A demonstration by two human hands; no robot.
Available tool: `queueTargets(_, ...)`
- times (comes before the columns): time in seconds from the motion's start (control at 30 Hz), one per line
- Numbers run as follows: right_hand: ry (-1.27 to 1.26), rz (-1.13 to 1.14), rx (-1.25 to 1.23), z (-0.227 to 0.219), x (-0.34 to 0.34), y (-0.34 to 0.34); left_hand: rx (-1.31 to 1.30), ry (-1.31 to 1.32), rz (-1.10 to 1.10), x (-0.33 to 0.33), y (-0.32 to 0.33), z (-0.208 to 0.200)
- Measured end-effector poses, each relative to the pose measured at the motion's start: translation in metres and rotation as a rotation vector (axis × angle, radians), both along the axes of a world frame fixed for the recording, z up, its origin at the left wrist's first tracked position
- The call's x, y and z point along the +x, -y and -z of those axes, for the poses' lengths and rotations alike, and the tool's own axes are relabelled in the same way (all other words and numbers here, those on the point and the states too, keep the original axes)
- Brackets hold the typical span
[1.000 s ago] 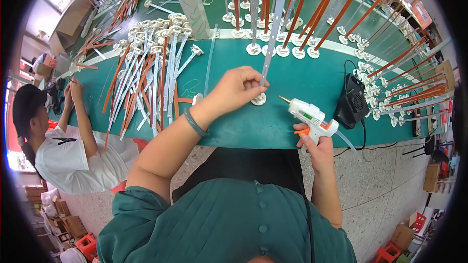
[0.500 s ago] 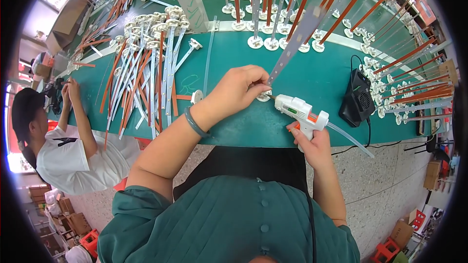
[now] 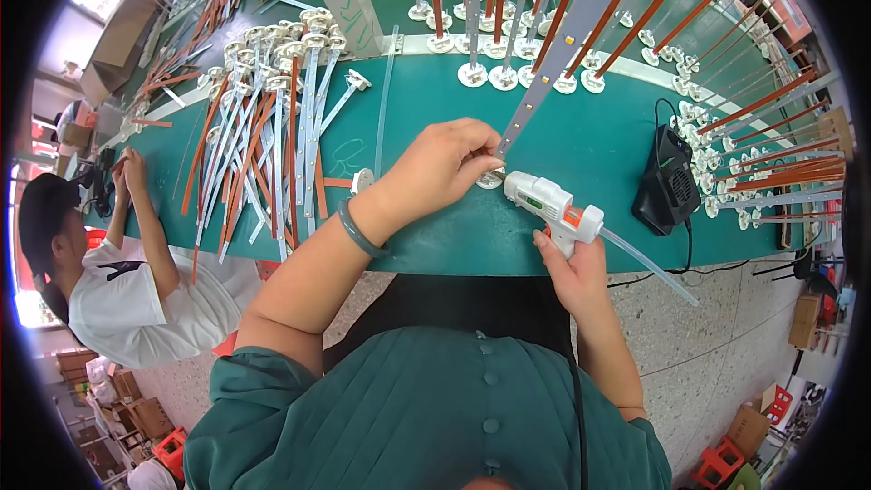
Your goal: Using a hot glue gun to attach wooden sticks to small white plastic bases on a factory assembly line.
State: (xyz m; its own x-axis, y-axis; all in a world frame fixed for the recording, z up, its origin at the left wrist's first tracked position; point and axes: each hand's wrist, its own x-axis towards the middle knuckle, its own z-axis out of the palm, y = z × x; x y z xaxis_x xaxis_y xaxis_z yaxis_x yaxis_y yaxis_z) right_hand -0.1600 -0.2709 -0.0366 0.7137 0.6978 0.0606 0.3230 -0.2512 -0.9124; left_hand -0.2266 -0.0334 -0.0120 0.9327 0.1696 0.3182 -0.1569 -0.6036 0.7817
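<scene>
Between the fingertips of my left hand [image 3: 446,163] is the lower end of an LED strip [image 3: 541,91], a long pale board dotted with small yellow LEDs. It leans up and away to the right. Its foot meets a small white round base [image 3: 491,181] on the table, partly covered by my fingers. My right hand [image 3: 576,270] is wrapped round the handle of a white hot glue gun [image 3: 547,199]. The nozzle points left at the base, close by my left fingertips. A clear glue stick [image 3: 646,263] sticks out of the gun's back end.
Finished-looking strips on white bases [image 3: 473,74] stand along the far edge and right side. A loose pile of strips [image 3: 272,118] lies left. A black box-shaped device [image 3: 666,181] with a cable sits right. A co-worker [image 3: 136,281] works at the far left of the green table [image 3: 435,236].
The glue gun has shifted slightly left and up, close to the base. The strip's top has swung a little to the right. My left hand holds its place.
</scene>
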Motion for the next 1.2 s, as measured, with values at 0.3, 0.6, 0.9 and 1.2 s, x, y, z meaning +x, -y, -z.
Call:
queueTargets(0.3,-0.123,0.014,0.026,0.008,0.005,0.009,-0.006,-0.031,0.021,-0.002,0.003,-0.006)
queueTargets(0.6,-0.367,-0.052,0.027,0.002,0.013,0.023,-0.068,-0.097,0.121,-0.002,0.009,-0.010)
queueTargets(0.9,-0.373,-0.069,-0.024,0.002,0.016,0.019,-0.054,-0.061,0.135,-0.001,0.007,-0.011)
queueTargets(1.2,-0.285,-0.094,-0.078,0.006,0.018,0.015,0.023,0.019,0.091,-0.012,0.006,-0.001)
